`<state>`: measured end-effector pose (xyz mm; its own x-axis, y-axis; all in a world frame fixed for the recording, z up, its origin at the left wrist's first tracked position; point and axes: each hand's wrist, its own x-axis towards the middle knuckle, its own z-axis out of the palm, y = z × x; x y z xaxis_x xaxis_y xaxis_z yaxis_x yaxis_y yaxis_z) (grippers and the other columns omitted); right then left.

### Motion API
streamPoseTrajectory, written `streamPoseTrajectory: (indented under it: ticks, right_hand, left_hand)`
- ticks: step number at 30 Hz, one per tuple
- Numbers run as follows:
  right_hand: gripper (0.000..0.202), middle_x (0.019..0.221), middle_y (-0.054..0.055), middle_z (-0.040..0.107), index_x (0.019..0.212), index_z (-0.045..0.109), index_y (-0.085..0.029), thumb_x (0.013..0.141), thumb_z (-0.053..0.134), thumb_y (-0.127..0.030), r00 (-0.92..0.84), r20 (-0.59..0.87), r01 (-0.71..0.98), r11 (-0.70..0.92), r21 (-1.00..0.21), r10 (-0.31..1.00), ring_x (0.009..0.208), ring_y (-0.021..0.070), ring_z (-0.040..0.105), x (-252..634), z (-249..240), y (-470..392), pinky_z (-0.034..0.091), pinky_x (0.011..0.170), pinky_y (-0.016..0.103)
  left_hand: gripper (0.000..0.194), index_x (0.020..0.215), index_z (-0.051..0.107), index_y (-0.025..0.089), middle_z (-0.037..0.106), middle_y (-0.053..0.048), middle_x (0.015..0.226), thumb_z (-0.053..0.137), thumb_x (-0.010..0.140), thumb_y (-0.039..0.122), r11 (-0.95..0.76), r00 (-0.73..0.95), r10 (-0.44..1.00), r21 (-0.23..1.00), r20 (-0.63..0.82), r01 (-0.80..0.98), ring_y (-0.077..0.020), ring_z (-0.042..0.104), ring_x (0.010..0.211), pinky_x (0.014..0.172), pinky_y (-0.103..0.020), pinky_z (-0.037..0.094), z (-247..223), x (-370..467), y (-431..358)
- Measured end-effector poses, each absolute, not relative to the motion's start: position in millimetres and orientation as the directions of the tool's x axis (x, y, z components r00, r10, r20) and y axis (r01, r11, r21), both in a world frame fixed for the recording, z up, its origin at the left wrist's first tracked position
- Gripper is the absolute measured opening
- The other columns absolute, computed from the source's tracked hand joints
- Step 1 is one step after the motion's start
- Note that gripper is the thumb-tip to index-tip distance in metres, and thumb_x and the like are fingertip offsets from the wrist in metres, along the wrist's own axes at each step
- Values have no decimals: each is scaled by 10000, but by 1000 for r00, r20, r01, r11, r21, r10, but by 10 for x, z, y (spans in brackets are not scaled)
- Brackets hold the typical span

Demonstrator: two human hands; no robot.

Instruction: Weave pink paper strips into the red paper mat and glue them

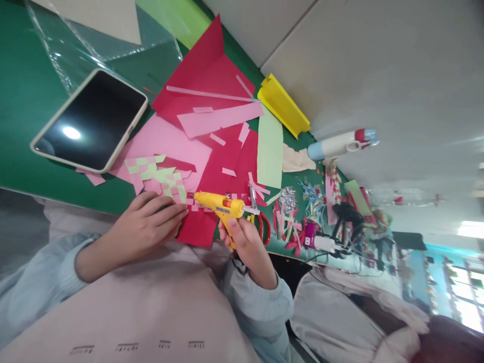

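My right hand [244,242] is wrapped round the handle of a yellow hot glue gun [219,202], with a glue stick poking out of its back end. The gun's nozzle points left, close to my left fingertips. My left hand [153,222] has its fingers together at the left edge of a red paper sheet [196,229] with pink woven squares; its thumb is hidden. Just beyond that hand lies a woven piece of green and pink paper strips [159,176]. Red-handled scissors [265,228] rest right of the glue gun, partly covered by it.
A phone [91,118] lies on the green table [22,96] at the left. Red card [206,75], pink strips [219,120] and a pale green sheet [269,151] overlap behind. Farther right are a yellow holder [283,106], a white bottle [336,146] and paper scraps [289,227].
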<state>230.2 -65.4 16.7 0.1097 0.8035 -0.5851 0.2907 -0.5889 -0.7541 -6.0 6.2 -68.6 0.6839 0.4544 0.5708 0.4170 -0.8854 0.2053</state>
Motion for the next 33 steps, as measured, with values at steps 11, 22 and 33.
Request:
streamPoseTrajectory:
  ticks: [11,22,33]
  right_hand:
    - [522,712,-11,551,939,630,-180,929,492,-683,89,-577,195,-582,-790,812,511,77,446,2323,171,-679,355,445,203]
    - [514,712,-12,555,959,641,-179,945,492,-670,70,-572,217,-572,-791,817,513,76,443,2326,135,-684,355,453,206]
    - [522,715,-5,557,948,646,-175,934,507,-678,80,-582,204,-585,-785,809,528,83,456,2313,125,-668,368,462,207]
  left_hand:
    - [420,1362,578,270,777,-23,1130,593,946,217,-867,683,498,283,535,410,-250,687,997,887,-439,491,-721,-79,58]
    - [342,1285,629,231,783,-20,1102,596,946,205,-881,680,470,250,563,401,-250,681,968,854,-435,484,-683,-60,64]
    - [440,1380,564,274,775,-14,1142,597,946,208,-868,681,497,300,538,396,-250,689,990,881,-447,491,-712,-79,64]
